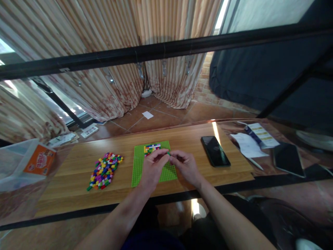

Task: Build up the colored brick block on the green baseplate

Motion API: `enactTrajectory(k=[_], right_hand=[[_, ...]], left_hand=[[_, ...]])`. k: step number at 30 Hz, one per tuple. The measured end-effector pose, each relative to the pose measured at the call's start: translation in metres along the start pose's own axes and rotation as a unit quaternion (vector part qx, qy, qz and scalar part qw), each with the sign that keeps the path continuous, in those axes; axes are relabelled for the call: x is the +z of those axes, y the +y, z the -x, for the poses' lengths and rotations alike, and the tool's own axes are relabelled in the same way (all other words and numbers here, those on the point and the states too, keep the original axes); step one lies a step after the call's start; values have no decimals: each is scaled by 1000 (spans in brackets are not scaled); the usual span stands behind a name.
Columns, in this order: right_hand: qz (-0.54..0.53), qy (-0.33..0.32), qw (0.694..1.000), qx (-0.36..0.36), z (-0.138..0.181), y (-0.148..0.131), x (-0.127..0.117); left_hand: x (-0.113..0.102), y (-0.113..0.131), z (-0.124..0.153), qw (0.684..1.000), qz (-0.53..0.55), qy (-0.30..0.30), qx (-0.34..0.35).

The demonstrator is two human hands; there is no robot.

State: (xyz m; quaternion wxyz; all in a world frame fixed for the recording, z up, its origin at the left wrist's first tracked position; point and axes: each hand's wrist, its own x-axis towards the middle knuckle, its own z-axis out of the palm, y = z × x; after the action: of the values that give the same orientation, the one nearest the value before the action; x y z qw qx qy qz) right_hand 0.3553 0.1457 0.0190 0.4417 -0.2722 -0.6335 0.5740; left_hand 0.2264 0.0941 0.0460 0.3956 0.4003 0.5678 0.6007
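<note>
Over the right part of a lime-green studded baseplate (137,168), my left hand (154,167) and my right hand (186,166) meet at the fingertips. Both are closed in a pinch around a small green toy brick (169,153), which my fingers mostly cover. Behind my left hand, a block of multicoloured bricks (151,148) sits on the far part of the plate, partly hidden by my fingers. To the left, a loose heap of small coloured bricks (104,171) lies on the wooden tabletop (70,180).
A black phone (215,151) lies right of the baseplate. Farther right are papers (248,146), a pen (255,163) and a dark tablet (288,159). A clear plastic bin (18,166) with an orange label stands at the left. A black bar (156,52) crosses beyond the table.
</note>
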Motion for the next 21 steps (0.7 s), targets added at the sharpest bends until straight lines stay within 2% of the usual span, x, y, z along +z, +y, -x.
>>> enactTrajectory(k=[7,15,21], right_hand=[[20,-4,1000,-2,0,-2,-2],[36,-2,999,4,1,1,0],[94,-29,994,-41,1,-3,-1]], left_hand=[[-5,5,-1,997,-72,-5,40],[-4,9,1,998,-65,-10,24],[-4,5,2,999,-51,6,4]])
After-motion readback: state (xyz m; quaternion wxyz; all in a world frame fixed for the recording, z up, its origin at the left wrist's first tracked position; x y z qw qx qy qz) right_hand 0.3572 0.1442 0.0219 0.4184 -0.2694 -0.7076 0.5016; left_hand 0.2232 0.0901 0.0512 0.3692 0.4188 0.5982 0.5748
